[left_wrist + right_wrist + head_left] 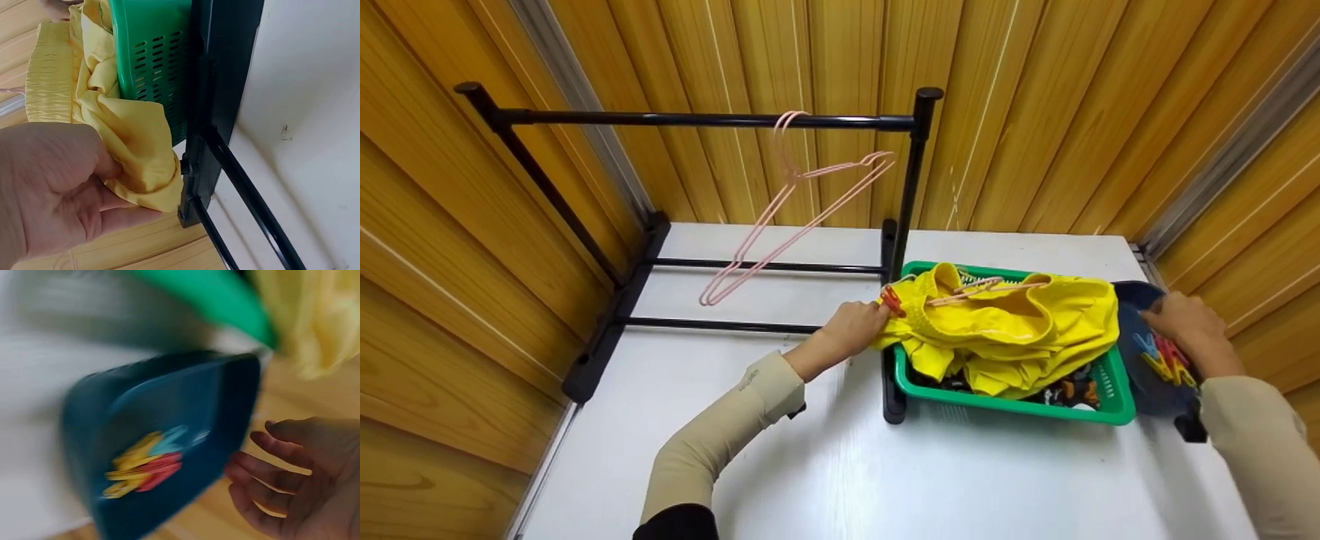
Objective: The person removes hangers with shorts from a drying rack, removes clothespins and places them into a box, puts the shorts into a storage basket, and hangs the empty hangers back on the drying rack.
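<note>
My left hand (853,328) pinches the left edge of a yellow garment (997,322) with a gathered elastic waistband (52,73). A red clothespin (891,300) sits on that edge, right by the fingertips. Inside the garment's opening lies a pink hanger (986,287). The garment is spread over a green basket (1020,406). At the right, my right hand (1189,330) is over the far side of a dark blue bin (216,461). Its fingers (270,472) are loosely bent beside the bin's rim, with nothing in them. Yellow, red and light blue clothespins (147,464) lie in the bin.
A black clothes rack (682,119) stands left of the basket, one foot (894,397) against it. Pink hangers (765,240) hang from its top bar. Dark items (1072,390) show inside the basket below the garment. Wooden panel walls (840,60) enclose the white table (930,480).
</note>
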`<state>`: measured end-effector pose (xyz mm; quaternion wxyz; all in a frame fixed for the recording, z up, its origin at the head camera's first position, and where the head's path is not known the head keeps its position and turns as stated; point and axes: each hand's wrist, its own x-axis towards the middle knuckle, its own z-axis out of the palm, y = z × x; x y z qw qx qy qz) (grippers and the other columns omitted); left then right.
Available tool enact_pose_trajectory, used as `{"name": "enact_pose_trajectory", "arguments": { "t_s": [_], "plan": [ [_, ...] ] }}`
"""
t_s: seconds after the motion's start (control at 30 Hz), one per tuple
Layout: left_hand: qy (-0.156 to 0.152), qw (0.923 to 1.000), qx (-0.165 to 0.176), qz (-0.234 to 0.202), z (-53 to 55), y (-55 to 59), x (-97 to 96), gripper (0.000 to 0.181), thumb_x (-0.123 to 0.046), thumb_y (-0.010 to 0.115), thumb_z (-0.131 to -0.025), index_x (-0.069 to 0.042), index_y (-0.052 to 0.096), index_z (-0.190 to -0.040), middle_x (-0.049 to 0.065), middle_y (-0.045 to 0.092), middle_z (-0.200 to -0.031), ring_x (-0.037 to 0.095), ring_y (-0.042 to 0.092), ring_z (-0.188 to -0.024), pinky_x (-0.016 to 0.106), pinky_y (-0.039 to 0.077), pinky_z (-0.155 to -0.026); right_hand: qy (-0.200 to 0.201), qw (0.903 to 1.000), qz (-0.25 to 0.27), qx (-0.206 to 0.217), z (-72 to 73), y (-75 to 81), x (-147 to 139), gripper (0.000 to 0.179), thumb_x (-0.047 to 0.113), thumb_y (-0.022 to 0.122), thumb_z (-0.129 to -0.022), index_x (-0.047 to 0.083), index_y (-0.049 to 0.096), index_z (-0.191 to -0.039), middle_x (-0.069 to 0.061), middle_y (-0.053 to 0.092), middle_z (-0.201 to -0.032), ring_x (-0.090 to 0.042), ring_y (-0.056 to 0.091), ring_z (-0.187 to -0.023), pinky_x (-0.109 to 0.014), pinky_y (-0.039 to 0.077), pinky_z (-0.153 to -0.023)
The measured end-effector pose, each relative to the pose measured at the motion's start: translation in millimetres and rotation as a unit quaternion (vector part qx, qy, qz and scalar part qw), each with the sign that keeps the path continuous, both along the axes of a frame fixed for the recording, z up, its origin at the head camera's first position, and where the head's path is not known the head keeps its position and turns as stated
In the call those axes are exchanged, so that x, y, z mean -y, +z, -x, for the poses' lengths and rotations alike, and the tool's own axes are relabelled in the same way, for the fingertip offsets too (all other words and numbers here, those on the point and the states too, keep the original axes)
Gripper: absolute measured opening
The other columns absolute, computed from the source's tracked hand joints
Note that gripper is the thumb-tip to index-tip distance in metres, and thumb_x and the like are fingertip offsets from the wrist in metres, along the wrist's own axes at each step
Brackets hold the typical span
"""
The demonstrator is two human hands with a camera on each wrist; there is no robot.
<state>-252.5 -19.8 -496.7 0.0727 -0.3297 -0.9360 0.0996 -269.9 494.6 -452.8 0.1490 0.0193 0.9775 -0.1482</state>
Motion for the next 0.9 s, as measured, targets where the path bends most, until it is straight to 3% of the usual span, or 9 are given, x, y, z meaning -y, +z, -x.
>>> {"name": "enact_pose_trajectory", "arguments": {
  "t_s": [0.13,0.27,0.37,0.47,0.57,0.67,0.77,0.83,0.9],
  "plan": [
    [0.006,0.999,0.022,-0.038,15.5,1.6,-1.1,0.015,-0.009,0.053,-0.103,-0.005,0.061,-0.116,0.011,0.074,-0.097,0.027,0.072,-0.081,0.038,0.062,-0.068,0.064,0.997,-0.043,-0.006,-1.7,39.2,42.1,0.055,0.032,0.053,-0.103,-0.018,0.057,-0.124,-0.039,0.063,-0.11,-0.043,0.061,-0.085,-0.053,0.05,-0.067],
    [0.021,0.9951,0.06,-0.075,27.5,2.9,2.3,0.015,-0.009,0.05,-0.105,-0.005,0.061,-0.115,0.014,0.074,-0.099,0.031,0.073,-0.087,0.043,0.062,-0.074,0.115,0.9896,-0.084,-0.016,-14.9,61.0,100.9,0.051,0.033,0.054,-0.103,-0.013,0.063,-0.122,-0.031,0.068,-0.102,-0.034,0.059,-0.076,-0.041,0.045,-0.061],
    [0.026,0.9917,0.082,-0.095,33.6,2.9,4.7,0.017,-0.013,0.047,-0.107,-0.005,0.061,-0.113,0.015,0.074,-0.1,0.033,0.073,-0.089,0.046,0.061,-0.076,0.144,0.9832,-0.106,-0.034,-26.8,66.0,145.1,0.042,0.032,0.058,-0.101,-0.009,0.068,-0.102,-0.017,0.065,-0.081,-0.025,0.054,-0.068,-0.034,0.041,-0.058],
    [0.029,0.9898,0.088,-0.108,36.9,1.0,6.2,0.018,-0.016,0.046,-0.109,-0.007,0.06,-0.114,0.014,0.074,-0.1,0.033,0.073,-0.089,0.046,0.061,-0.077,0.168,0.9725,-0.148,-0.064,-37.2,65.3,182.3,0.037,0.033,0.063,-0.099,0.002,0.063,-0.08,-0.006,0.051,-0.065,-0.022,0.05,-0.062,-0.034,0.038,-0.055],
    [0.032,0.9891,0.08,-0.12,38.1,-2.6,8.0,0.018,-0.018,0.046,-0.109,-0.008,0.06,-0.113,0.014,0.074,-0.098,0.033,0.072,-0.087,0.046,0.061,-0.075,0.197,0.9498,-0.202,-0.135,-44.6,57.5,211.3,0.049,0.036,0.068,-0.097,0.009,0.049,-0.061,0.0,0.034,-0.055,-0.018,0.04,-0.052,-0.031,0.033,-0.048],
    [0.032,0.9884,0.069,-0.132,37.8,-6.9,10.5,0.019,-0.021,0.047,-0.109,-0.009,0.062,-0.11,0.013,0.074,-0.093,0.032,0.072,-0.083,0.045,0.061,-0.072,0.221,0.9148,-0.238,-0.241,-48.6,45.6,230.6,0.062,0.032,0.073,-0.094,0.013,0.033,-0.051,0.004,0.02,-0.052,-0.014,0.028,-0.046,-0.027,0.023,-0.043],
    [0.031,0.9866,0.062,-0.147,36.6,-10.0,14.3,0.021,-0.024,0.048,-0.109,-0.009,0.063,-0.106,0.013,0.074,-0.089,0.032,0.072,-0.079,0.046,0.06,-0.07,0.224,0.8823,-0.26,-0.323,-48.3,35.6,244.6,0.068,0.026,0.075,-0.093,0.014,0.023,-0.051,0.004,0.011,-0.053,-0.012,0.018,-0.046,-0.026,0.015,-0.045],
    [0.03,0.9855,0.064,-0.154,36.1,-10.9,16.3,0.022,-0.024,0.048,-0.109,-0.008,0.063,-0.105,0.012,0.073,-0.087,0.032,0.071,-0.079,0.046,0.06,-0.07,0.216,0.8698,-0.261,-0.358,-47.5,31.4,253.2,0.067,0.014,0.072,-0.092,0.014,0.019,-0.053,0.004,0.008,-0.055,-0.011,0.012,-0.05,-0.026,0.011,-0.047],
    [0.029,0.9845,0.068,-0.159,35.7,-11.5,17.7,0.023,-0.025,0.049,-0.109,-0.008,0.064,-0.103,0.013,0.073,-0.086,0.032,0.071,-0.079,0.046,0.059,-0.07,0.215,0.8642,-0.25,-0.38,-47.0,28.4,262.4,0.063,0.003,0.067,-0.09,0.015,0.016,-0.054,0.004,0.006,-0.057,-0.011,0.009,-0.052,-0.027,0.01,-0.048]
  ]
}}
